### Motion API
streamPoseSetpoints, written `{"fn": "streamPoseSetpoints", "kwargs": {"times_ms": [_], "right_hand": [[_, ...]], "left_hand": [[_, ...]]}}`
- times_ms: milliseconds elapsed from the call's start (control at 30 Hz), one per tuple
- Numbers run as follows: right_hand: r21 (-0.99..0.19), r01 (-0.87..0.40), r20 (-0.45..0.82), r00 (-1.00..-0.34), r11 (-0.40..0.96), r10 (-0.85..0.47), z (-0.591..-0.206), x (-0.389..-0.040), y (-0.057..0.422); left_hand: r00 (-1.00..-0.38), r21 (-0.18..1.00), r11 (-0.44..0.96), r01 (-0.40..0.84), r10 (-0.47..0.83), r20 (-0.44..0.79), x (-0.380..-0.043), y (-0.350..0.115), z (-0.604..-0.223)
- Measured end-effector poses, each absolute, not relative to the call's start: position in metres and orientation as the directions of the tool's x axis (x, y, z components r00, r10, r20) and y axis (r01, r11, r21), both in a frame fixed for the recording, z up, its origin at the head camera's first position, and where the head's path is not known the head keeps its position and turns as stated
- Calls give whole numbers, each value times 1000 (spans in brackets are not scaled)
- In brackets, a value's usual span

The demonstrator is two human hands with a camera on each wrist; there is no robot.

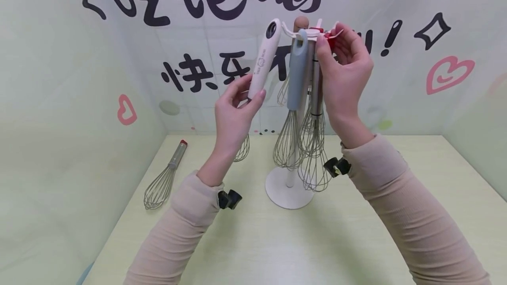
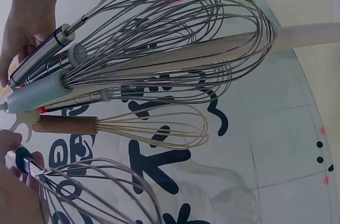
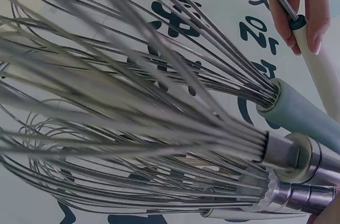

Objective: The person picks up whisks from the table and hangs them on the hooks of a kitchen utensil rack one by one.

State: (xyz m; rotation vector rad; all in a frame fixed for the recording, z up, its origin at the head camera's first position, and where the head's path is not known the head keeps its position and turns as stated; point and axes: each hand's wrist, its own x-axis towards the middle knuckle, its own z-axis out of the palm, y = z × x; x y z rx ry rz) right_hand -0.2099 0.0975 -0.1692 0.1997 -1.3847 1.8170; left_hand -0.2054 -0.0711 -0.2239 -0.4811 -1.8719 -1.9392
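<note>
My left hand [image 1: 235,109] grips a white-handled whisk [image 1: 264,58] low on its handle, handle end up, to the left of a white rotating rack [image 1: 287,195]. Its wires hang behind the hand and show at the bottom of the left wrist view. At the rack's top, my right hand [image 1: 348,71] pinches the upper end of a steel-handled whisk [image 1: 316,87], by a red end piece and a hook. A blue-handled whisk [image 1: 297,76] hangs beside it. Behind hang a wooden-handled whisk [image 2: 66,124] and other steel whisks, partly hidden.
Another steel whisk [image 1: 160,186] with a red end lies on the pale table [image 1: 253,250] at the left. Close behind the rack stands a wall sheet [image 1: 206,118] with black lettering and pink hearts. Side panels bound the table left and right.
</note>
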Motion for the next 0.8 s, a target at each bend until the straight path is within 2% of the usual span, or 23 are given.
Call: {"fn": "streamPoseSetpoints", "kwargs": {"times_ms": [267, 800], "right_hand": [[-719, -688, 563, -662, -102, 494, -170, -213, 103], [-722, -683, 559, -670, -110, 489, -171, -215, 106]], "left_hand": [[-854, 854, -25, 520, -36, 519, -206, -68, -222], [-862, 862, -37, 506, -18, 506, -203, -61, -221]]}}
